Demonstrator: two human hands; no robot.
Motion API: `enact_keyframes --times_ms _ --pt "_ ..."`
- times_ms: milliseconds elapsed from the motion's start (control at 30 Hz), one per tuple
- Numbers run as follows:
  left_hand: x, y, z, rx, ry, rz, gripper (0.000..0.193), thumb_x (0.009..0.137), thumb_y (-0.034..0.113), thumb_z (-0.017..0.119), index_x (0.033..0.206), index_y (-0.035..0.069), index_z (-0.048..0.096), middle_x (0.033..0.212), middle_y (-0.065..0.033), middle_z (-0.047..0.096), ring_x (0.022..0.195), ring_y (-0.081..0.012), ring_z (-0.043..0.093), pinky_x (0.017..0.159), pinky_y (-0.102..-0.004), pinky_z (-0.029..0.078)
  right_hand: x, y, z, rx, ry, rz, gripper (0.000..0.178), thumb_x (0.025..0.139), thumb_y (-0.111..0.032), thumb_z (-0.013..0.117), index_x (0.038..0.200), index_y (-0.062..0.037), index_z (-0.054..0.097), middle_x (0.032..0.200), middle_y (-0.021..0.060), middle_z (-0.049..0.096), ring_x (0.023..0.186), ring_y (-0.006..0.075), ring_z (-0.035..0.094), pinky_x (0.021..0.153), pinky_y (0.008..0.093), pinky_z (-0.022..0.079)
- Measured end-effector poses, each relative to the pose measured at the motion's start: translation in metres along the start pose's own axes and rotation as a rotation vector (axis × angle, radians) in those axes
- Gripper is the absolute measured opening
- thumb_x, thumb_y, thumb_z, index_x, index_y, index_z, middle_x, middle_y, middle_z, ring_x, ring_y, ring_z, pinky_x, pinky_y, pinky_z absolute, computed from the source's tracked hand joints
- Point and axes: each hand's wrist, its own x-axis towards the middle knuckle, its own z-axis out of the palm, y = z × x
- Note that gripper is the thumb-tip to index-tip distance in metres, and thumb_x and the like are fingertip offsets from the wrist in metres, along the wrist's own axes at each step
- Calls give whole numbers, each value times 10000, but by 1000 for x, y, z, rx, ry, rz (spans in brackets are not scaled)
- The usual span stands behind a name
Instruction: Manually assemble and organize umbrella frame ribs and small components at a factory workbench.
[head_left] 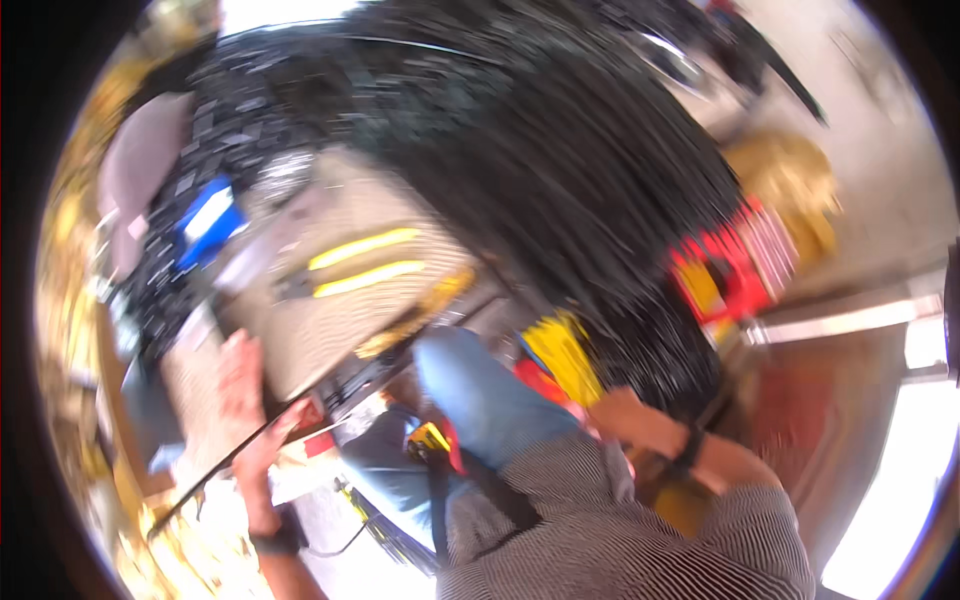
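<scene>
My left hand (pixel 243 400) is over the near left edge of the work surface, fingers stretched out and thumb apart. A thin dark strip (pixel 200 488) runs slantwise beside its palm; I see no grip on it. Near my lap, my right hand (pixel 622 418) is bent inward, with its fingers smeared and partly hidden. Just beyond it is a bright yellow object (pixel 562 358) with red next to it, too blurred to name. A hand tool with two yellow handles (pixel 365 248) lies on the tan ribbed board (pixel 330 325) ahead of me.
Glossy black sheeting (pixel 560 150) covers much of the far side. A blue and white item (pixel 210 222) and a grey-mauve cap (pixel 145 160) are at the left. A red object (pixel 730 265) lies right of the sheeting, by a tan bag (pixel 785 185).
</scene>
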Motion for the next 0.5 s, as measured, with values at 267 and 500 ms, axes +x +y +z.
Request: enact_keyframes --times_ms 267,500 --pt "-16 -1 -14 -110 43 5 895 672 522 639 1339 22 314 1390 -166 301 1304 -285 267 1060 -364 254 -69 -170 -174 926 557 -1034 129 875 -27 507 931 53 591 838 97 639 812 176 636 727 268 508" --pt "-27 -7 4 -60 125 36 845 737 567 542 1340 25 304 1410 -126 274 1308 -261 256 1072 -342 227 -2 -278 -326 1319 828 -1287 261 898 -165 508 1094 7 516 976 99 604 842 173 620 737 268 509"
